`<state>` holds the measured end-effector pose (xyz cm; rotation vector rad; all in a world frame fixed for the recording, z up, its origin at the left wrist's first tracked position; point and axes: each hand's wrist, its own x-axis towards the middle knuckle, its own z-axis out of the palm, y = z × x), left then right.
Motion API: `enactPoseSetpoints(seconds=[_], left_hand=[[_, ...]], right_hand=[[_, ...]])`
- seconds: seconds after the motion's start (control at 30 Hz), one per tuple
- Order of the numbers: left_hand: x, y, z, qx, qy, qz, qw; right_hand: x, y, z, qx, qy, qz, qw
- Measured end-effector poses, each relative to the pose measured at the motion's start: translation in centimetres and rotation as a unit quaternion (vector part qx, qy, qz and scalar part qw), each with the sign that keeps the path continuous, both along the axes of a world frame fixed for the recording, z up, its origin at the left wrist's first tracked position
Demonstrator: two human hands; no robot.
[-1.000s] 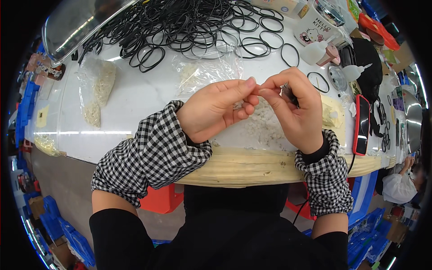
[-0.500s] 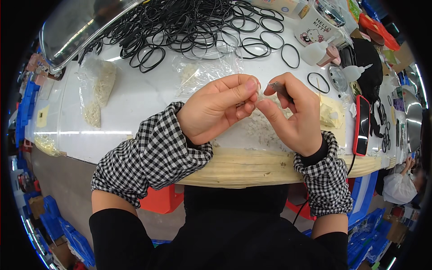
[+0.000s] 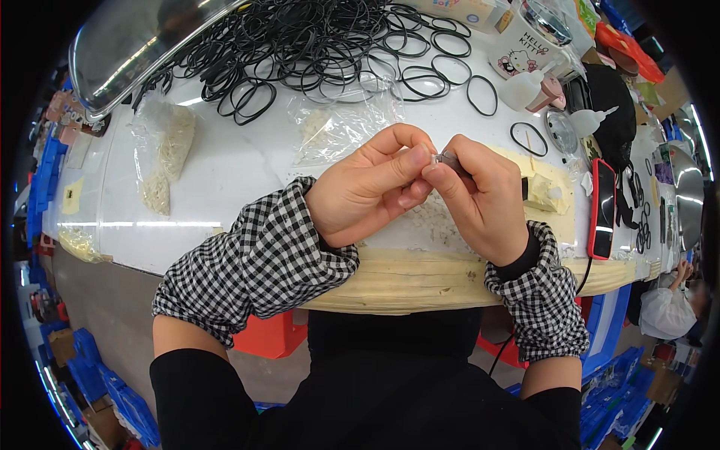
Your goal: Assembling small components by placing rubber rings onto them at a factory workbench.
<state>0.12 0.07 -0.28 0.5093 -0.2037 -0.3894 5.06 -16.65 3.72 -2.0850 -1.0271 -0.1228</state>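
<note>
My left hand point(image 3: 375, 180) is closed in a pinch, and a tiny pale piece point(image 3: 435, 158) shows at its thumb and fingertip. Against that piece rest the thumb and forefinger of my right hand point(image 3: 484, 195). A small flat grey piece point(image 3: 452, 160), possibly metal, sits in the right hand's curled fingers; its exact kind cannot be made out. Both hands are held over the table's near side, fingertips meeting. Below them many small whitish bits point(image 3: 427, 225) lie scattered on the white tabletop, partly hidden by the hands.
Black rubber-like rings point(image 3: 300, 52) heap at the back. Clear bags of pale bits point(image 3: 176, 139) lie left and beyond the hands. To the right are a yellow block point(image 3: 546, 193), a red-cased phone point(image 3: 602, 210) with a cable, a white mug point(image 3: 525, 52) and squeeze bottles.
My right hand has moved in to the left, and its fingertips have closed onto the tiny piece in my left hand. The left hand has shifted only slightly.
</note>
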Motion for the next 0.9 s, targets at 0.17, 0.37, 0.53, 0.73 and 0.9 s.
enactPoseSetpoints(seconds=[0.17, 0.37, 0.53, 0.73, 0.9], left_hand=[[-0.03, -0.16, -0.19, -0.006, -0.003, 0.002, 1.000], [-0.13, -0.14, -0.25, -0.013, -0.001, 0.002, 1.000], [-0.07, -0.23, -0.19, -0.015, -0.006, -0.003, 1.000], [-0.10, -0.24, -0.34, -0.009, -0.010, -0.002, 1.000], [-0.09, -0.24, -0.22, -0.018, -0.013, -0.012, 1.000]], right_hand=[[-0.03, 0.08, -0.09, 0.003, 0.007, 0.000, 1.000], [-0.09, 0.24, -0.17, 0.008, 0.006, 0.002, 1.000], [-0.08, 0.13, -0.16, 0.010, 0.006, 0.011, 1.000], [-0.25, 0.18, 0.06, 0.029, 0.027, 0.029, 0.999], [-0.16, 0.09, 0.19, 0.025, 0.023, 0.032, 0.999]])
